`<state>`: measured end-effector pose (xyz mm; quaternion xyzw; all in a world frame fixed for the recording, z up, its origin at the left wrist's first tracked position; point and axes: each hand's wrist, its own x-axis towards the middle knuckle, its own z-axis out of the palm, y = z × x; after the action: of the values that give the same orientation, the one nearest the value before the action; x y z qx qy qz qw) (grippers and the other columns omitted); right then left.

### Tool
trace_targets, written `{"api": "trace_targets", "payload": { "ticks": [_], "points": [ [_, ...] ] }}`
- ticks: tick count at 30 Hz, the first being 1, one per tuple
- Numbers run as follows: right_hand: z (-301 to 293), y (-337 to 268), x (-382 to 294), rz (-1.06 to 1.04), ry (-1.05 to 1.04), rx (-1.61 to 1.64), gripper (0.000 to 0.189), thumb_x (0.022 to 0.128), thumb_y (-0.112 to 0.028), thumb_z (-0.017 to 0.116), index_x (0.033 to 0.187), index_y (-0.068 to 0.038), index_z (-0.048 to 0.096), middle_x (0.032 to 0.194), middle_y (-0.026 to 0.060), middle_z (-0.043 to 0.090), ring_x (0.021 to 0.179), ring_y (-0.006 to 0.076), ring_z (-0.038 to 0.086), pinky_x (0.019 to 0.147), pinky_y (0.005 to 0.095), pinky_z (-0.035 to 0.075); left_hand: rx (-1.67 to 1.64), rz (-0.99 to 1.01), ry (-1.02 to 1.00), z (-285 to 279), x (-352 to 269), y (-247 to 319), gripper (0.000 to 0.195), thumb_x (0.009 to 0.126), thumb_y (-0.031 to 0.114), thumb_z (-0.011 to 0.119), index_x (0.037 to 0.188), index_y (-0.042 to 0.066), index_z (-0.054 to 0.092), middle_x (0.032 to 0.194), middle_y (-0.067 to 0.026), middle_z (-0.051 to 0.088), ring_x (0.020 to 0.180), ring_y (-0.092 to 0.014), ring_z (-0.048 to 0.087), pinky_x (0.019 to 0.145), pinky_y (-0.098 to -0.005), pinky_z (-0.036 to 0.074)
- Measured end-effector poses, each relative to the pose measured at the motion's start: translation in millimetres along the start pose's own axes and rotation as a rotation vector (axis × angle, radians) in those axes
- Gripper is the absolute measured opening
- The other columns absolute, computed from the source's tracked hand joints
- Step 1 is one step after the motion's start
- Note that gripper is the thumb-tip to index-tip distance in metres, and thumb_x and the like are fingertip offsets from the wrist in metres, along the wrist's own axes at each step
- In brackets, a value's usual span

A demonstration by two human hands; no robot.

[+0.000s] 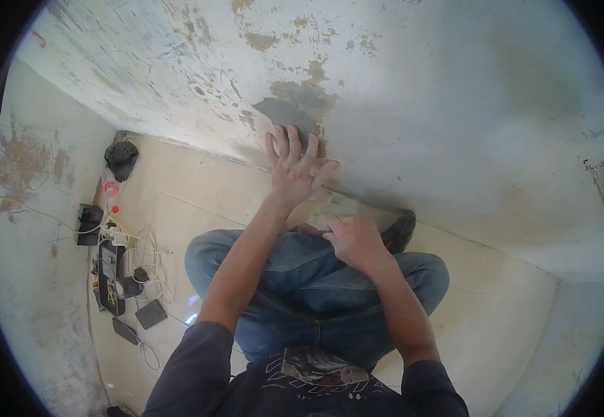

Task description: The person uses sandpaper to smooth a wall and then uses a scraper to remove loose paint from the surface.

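Observation:
My left hand [292, 174] lies with its fingers spread against the wall [411, 120], over the lower edge of a bare grey patch [286, 112] where the coating is gone. Nothing shows in its grip. My right hand [358, 241] is above my crossed legs [302, 271], with its fingers curled around a small, partly hidden object [328, 230] that has a dark, metallic look. Its exact kind is not clear. A reddish-brown piece [310, 229] shows just left of those fingertips; whether it belongs to the held object I cannot tell.
Along the left wall are a black bag [122, 159], a plastic bottle [110, 190], a black box [90, 224], a long black tray [110, 276] with small items, coiled white cable [148, 260], a dark cylindrical device [130, 286] and flat dark objects [151, 314]. A dark shoe [403, 229] is near the wall base.

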<state>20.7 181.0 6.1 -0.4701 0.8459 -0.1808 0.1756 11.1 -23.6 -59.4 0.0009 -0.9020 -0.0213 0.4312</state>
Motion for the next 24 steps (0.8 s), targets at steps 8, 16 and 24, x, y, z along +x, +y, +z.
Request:
{"api": "trace_targets", "payload": {
  "ticks": [8,16,24],
  "points": [
    [5,1,0,0.000,-0.014,0.014,0.019,0.089,-0.024,0.061,0.090,-0.005,0.061,0.079,0.0176,0.066,0.079,0.0368,0.067,0.068,0.0477,0.052,-0.026,0.002,-0.070,-6,-3,-4,0.076,0.084,0.050,0.067,0.141,0.008,0.039,0.147,-0.0396,0.017,0.141,-0.055,0.005,0.110,-0.0654,0.005],
    [10,8,0,-0.013,0.027,0.024,0.019,0.089,-0.025,0.062,0.090,-0.005,0.062,0.077,0.0171,0.066,0.078,0.0362,0.067,0.067,0.0479,0.051,0.015,0.056,0.009,0,-1,-3,0.079,0.083,0.053,0.067,0.141,0.008,0.040,0.152,-0.0362,0.011,0.143,-0.051,0.003,0.110,-0.0650,0.005],
    [9,13,0,0.003,0.038,0.005,0.019,0.088,-0.024,0.062,0.090,-0.006,0.063,0.076,0.0157,0.066,0.077,0.0354,0.067,0.067,0.0472,0.052,-0.031,-0.010,0.090,-1,13,8,0.094,0.084,0.054,0.064,0.149,-0.001,0.022,0.154,-0.0347,0.007,0.144,-0.050,0.003,0.110,-0.0648,0.003]
  ]
}}
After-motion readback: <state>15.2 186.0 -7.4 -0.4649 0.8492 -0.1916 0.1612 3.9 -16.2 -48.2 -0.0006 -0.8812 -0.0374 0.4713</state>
